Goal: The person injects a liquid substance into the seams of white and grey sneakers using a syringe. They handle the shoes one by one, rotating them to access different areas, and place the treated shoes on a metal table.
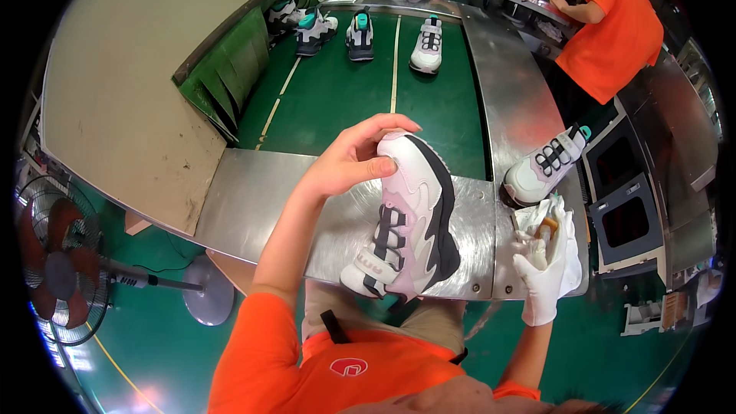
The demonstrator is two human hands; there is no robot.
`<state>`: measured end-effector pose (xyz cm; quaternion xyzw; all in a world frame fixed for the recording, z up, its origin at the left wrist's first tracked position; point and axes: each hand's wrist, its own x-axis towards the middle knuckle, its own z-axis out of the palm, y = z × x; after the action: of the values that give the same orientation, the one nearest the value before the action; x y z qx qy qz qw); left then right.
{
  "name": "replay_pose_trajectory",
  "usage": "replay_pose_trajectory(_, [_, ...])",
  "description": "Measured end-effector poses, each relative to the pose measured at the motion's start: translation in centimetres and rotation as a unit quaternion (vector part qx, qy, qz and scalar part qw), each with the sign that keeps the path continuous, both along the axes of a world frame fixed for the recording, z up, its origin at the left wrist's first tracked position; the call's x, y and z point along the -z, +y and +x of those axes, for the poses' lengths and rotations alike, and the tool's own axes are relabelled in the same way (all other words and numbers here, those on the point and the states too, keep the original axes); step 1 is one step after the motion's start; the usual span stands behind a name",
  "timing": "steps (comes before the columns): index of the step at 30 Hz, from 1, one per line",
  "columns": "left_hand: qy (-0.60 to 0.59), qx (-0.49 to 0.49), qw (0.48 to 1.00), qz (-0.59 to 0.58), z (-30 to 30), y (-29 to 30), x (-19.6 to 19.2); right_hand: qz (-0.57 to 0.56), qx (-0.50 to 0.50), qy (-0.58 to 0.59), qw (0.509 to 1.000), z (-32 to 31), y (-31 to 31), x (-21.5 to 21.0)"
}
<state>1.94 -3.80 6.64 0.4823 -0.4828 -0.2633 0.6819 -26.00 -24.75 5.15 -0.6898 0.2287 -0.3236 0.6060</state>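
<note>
Sneaker [410,215] sits gripped at the heel in your bare left hand [349,165] over the table [253,199]. Your gloved right hand [543,261] is closed around a wadded cloth [546,222], so you seem mid-cleaning; next, bring cloth to shoe.

The left hand [349,161] covers part of the heel of the pink and white sneaker [410,218], and the sneaker's sole faces away, unseen. The right hand [544,261] wears a white glove and grips a crumpled white cloth [548,215]; a small brownish thing among its folds is too hidden to identify. The second sneaker [544,169] on the steel table [253,199] hides its far side. Two workers at the top are cut off by the rim.
</note>
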Motion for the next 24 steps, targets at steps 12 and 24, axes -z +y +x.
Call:
replay_pose_trajectory(12, [-0.043,0.054,0.996,0.055,-2.9,-2.3,-2.9,0.219,-0.39,-0.266,0.854,10.4,5.0,-10.1])
replay_pose_trajectory(24, [-0.244,0.11,0.96,0.081,-4.8,-4.8,-5.8,0.165,-0.524,-0.185,0.815,14.7,2.7,-16.7])
